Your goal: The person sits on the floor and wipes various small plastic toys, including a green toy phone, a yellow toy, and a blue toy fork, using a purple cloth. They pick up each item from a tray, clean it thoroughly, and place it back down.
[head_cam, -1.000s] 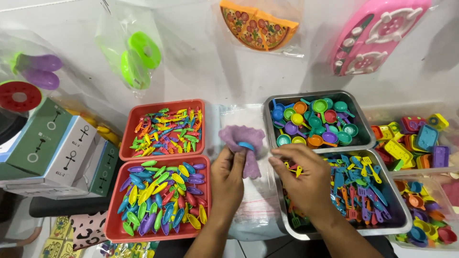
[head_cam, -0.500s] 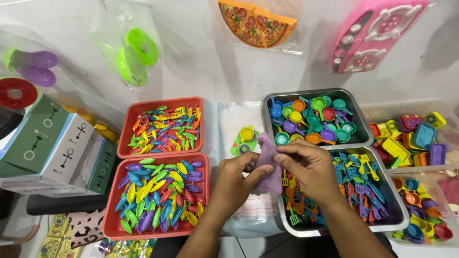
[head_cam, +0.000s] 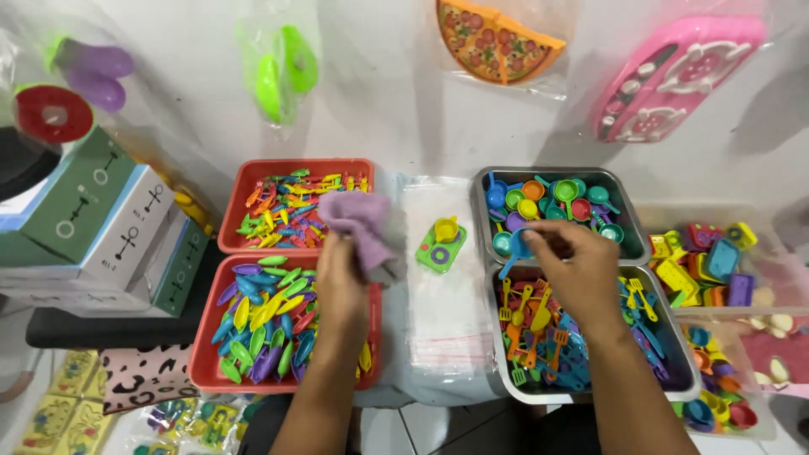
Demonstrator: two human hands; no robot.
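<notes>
Head view: white table (head_cam: 396, 109), toy-filled trays (head_cam: 291, 371).

Toy-packing workshop, sorted toy trays (head_cam: 297, 171), plastic bags (head_cam: 438, 337)

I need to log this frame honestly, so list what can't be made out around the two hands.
Head view only:
- Right hand: its fingertips curl under the palm, hiding how they grip the blue toy pan.
- Left hand: the purple cloth covers its fingertips.
- Steel tray: the right forearm hides part of its contents.
- Clear bin: cut off by the frame's right edge.
</notes>
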